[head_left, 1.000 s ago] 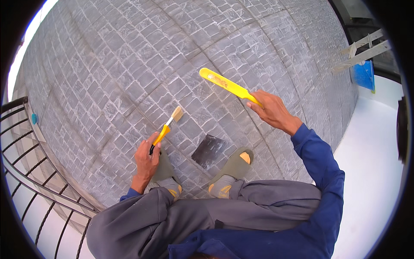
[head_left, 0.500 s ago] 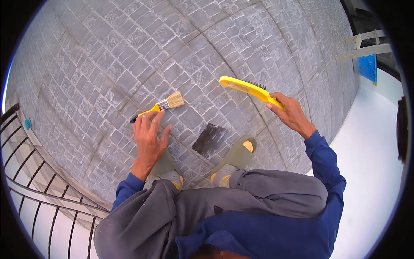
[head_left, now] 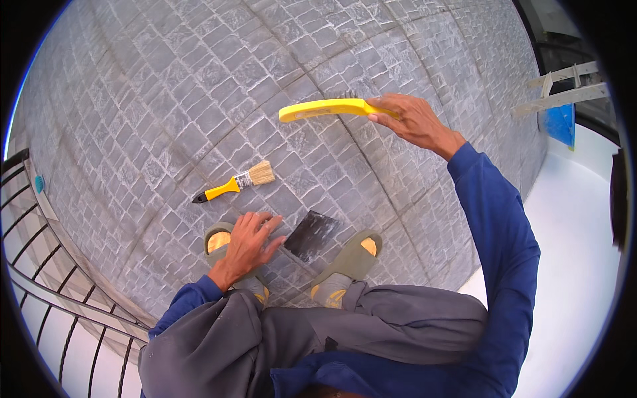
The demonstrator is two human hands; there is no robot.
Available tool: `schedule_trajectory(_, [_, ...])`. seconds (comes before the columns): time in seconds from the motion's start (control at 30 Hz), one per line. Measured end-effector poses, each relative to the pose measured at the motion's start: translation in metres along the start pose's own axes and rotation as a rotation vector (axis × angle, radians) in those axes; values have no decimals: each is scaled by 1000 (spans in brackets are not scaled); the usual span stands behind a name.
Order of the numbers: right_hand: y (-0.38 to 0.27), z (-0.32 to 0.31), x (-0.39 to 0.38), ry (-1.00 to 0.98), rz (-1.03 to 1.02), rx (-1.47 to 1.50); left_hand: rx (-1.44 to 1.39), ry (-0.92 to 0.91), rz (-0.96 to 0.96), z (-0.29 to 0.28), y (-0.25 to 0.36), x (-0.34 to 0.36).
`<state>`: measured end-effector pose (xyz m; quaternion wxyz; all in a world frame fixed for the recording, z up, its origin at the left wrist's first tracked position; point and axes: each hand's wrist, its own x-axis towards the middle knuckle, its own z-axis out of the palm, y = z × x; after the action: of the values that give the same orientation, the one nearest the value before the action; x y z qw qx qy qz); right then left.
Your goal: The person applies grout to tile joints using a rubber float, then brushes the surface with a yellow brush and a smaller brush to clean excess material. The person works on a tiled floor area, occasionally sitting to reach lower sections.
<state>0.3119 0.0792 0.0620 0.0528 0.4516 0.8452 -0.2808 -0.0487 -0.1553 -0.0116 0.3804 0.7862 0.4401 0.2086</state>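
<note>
1. The right hand [head_left: 421, 123] holds a yellow brush [head_left: 325, 109] up in front of the person, its fingers clamped around the handle end; the other end points to the left, toward the floor's railing side
2. Dark bristles [head_left: 348, 94] show along the far side of that yellow brush, close to the gripping hand
3. The left hand [head_left: 249, 242] holds nothing that shows – its fingers stand slightly apart, bent forward over the left slipper [head_left: 216, 227]
4. A paintbrush [head_left: 222, 190] lies on the grey paved floor [head_left: 166, 99], beyond the left hand and apart from it; its black handle tip points toward the floor's left edge, and its pale bristles [head_left: 263, 172] point the opposite way
5. A dark flat square [head_left: 310, 235] with whitish smears lies between the left hand and the right slipper [head_left: 355, 262], just beside the left fingertips – whether they touch it, I cannot tell
6. The person's sleeves are dark blue and the trousers [head_left: 398, 322] grey, with the knees bent wide
7. A dark metal railing [head_left: 16, 159] runs along the floor's near left edge, with a small teal thing [head_left: 40, 184] near its far end
8. By the floor's right edge stand a pale ladder [head_left: 564, 99] and a blue object [head_left: 561, 125], next to a smooth white surface [head_left: 564, 219]
</note>
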Motion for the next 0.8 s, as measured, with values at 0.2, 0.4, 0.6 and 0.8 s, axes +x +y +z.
schedule_trajectory(0.2, [-12, 20, 112, -87, -180, -129, -39, 51, -56, -1, -2, 4])
schedule_trajectory(0.4, [37, 9, 111, -139, -134, -122, -108, 89, -144, -6, -7, 0])
schedule_trajectory(0.6, [58, -22, 113, -141, -32, -222, -146, 75, -157, -6, -8, 7])
schedule_trajectory(0.8, [48, -12, 122, -192, -27, -177, -155, 51, -126, -6, -7, 15])
